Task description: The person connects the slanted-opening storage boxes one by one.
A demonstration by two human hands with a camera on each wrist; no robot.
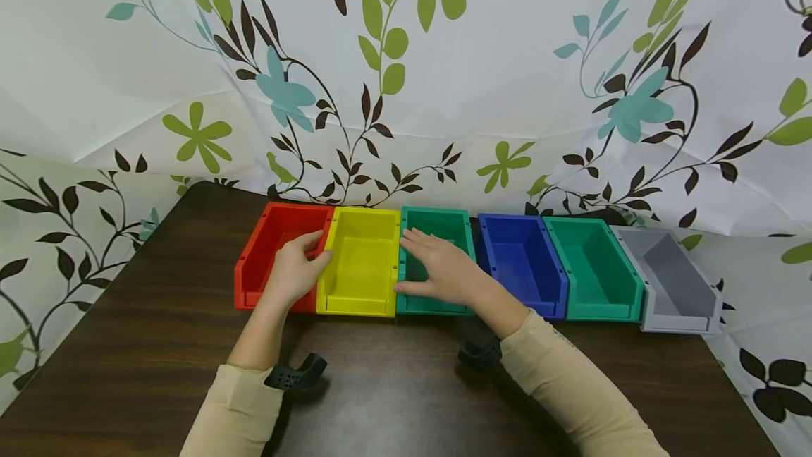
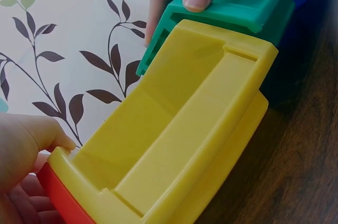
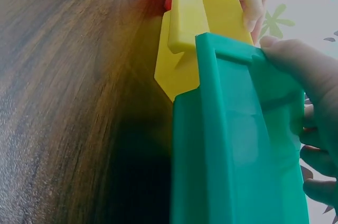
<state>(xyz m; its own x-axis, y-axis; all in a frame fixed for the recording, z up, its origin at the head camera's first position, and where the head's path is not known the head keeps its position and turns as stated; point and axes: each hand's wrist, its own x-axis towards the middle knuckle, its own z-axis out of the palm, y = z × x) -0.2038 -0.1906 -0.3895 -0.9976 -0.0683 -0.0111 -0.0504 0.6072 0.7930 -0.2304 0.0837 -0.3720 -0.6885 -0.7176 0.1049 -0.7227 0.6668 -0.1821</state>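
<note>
A red bin (image 1: 243,284) stands at the left end of a row, beside a yellow bin (image 1: 361,259). My left hand (image 1: 294,270) is over the red bin's right side, its thumb by the yellow bin's left rim. In the left wrist view, that hand is at the corner where yellow meets red. My right hand (image 1: 444,270) lies over a green bin (image 1: 438,221), fingers extended toward its left rim. The right wrist view shows the right thumb (image 3: 288,55) on the green bin's corner. Neither hand visibly lifts anything.
To the right stand a blue bin (image 1: 517,252), a second green bin (image 1: 593,263) and a grey bin (image 1: 679,277), slightly angled. All rest on a dark wooden table (image 1: 380,400). A white leaf-patterned cloth (image 1: 444,62) hangs behind. Each wrist wears a black band.
</note>
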